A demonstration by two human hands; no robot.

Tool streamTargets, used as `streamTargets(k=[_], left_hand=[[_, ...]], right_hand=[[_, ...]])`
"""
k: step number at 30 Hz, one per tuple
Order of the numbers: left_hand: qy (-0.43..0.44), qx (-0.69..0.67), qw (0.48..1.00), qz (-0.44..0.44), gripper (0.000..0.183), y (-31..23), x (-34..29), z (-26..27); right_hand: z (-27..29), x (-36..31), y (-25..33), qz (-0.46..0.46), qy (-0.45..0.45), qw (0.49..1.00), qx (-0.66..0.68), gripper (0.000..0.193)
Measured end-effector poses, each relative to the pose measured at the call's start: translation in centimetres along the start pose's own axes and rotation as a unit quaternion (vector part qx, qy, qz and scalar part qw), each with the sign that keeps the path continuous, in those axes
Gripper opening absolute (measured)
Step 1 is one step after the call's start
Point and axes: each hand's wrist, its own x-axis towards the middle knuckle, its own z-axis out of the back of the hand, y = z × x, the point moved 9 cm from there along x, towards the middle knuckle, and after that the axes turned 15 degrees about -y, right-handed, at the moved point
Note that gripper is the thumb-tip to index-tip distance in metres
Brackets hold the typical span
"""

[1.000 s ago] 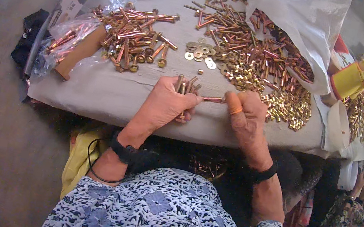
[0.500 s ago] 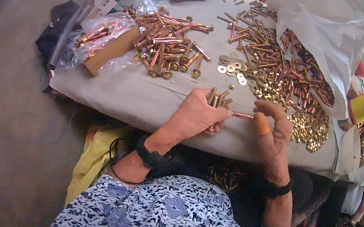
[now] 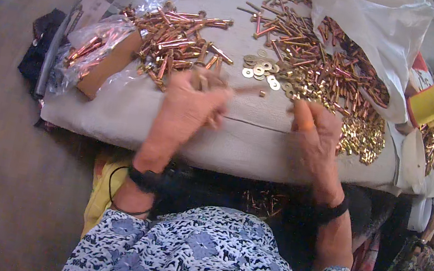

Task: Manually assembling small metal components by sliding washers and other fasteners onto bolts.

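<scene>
My left hand [image 3: 191, 102], smeared by motion, is closed around several bolts [image 3: 201, 81] at the near side of the left pile. One long coppery bolt [image 3: 250, 89] sticks out of it to the right. My right hand [image 3: 317, 135] has its fingers curled together beside the heap of small brass-coloured nuts [image 3: 362, 140]; an orange cover [image 3: 304, 115] wraps one digit. Whatever its fingertips hold is hidden. Between the hands, a single nut [image 3: 262, 94] rests on the cloth, with flat washers [image 3: 259, 71] just beyond it.
Assembled bolts [image 3: 172, 42] are heaped at left, beside an open cardboard box [image 3: 108, 63] lined with plastic. Loose bolts [image 3: 322, 55] spread across the right, partly under a white plastic bag [image 3: 368, 40]. A yellow container [image 3: 431, 105] stands at far right. The padded table's edge [image 3: 224, 162] is nearest me.
My hands have parted. The left moved left toward the bolt pile with its bolts; the right let go of the long bolt's end and curled its fingers near the nuts. The view shifted slightly.
</scene>
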Motion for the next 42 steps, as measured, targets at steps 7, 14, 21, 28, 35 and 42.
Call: streamTargets(k=[7, 14, 21, 28, 35, 42], left_hand=[[-0.139, -0.006, 0.99, -0.016, 0.02, -1.4, 2.1, 6.0], [0.094, -0.085, 0.981, 0.147, 0.017, 3.7, -1.3, -2.7], [0.128, -0.046, 0.983, 0.124, 0.015, 3.5, -1.7, -4.9], [0.097, -0.024, 0.987, 0.127, 0.014, 3.3, -2.1, -4.7], [0.07, -0.053, 0.987, 0.132, 0.013, 3.2, -2.0, -4.5], [0.068, -0.177, 0.961, 0.201, 0.013, 4.1, -2.4, -5.2]], right_hand=[[-6.0, 1.8, -0.1, 0.268, 0.073, 0.904, -0.326, 0.014], [-6.0, 1.4, -1.1, 0.225, 0.08, 0.91, -0.339, 0.009], [-2.3, 0.2, 1.3, 0.172, -0.032, 0.972, -0.158, 0.01], [-2.9, -1.3, 3.1, 0.17, 0.001, 0.984, -0.056, 0.01], [-2.7, -2.9, 3.3, 0.291, -0.042, 0.956, -0.01, 0.026], [-2.3, -3.1, 4.6, 0.379, -0.001, 0.925, -0.031, 0.034]])
